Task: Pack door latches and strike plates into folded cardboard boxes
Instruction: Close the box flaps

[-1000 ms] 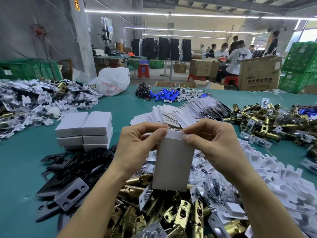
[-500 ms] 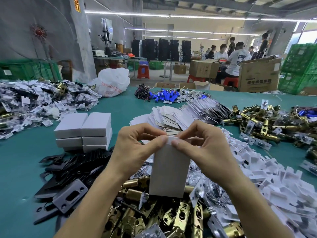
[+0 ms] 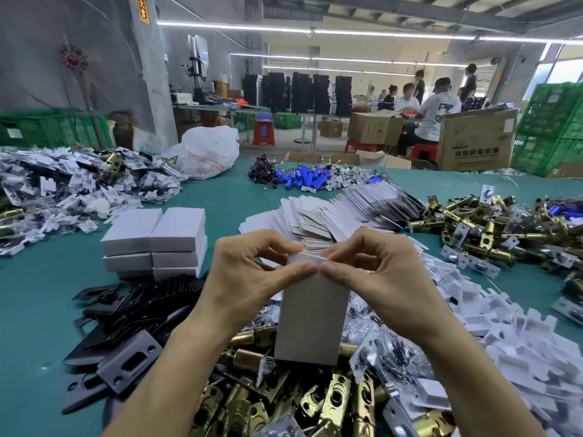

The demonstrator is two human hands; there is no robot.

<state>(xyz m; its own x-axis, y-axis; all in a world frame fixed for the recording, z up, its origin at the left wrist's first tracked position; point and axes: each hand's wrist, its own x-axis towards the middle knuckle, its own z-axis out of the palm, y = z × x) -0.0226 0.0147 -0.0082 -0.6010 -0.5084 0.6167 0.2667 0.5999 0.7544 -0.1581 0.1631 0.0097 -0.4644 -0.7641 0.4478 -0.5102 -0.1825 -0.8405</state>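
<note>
- Fingers of the left hand and right hand pinch the top flap of an upright white cardboard box, held above piled brass door latches.
- Finished white boxes sit stacked nearby; the latches and black metal strike plates look mostly unpacked.

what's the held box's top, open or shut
Almost shut: left hand and right hand pinch the top flap down on the white box, edge not tucked.

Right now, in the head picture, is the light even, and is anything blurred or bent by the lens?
Head view: even, soft light, though the ceiling strip lights and the window are blown out; the white box, left hand and right hand are sharp, the workers behind are soft; the wide lens bends the edges, so the green crates stand tilted.
</note>
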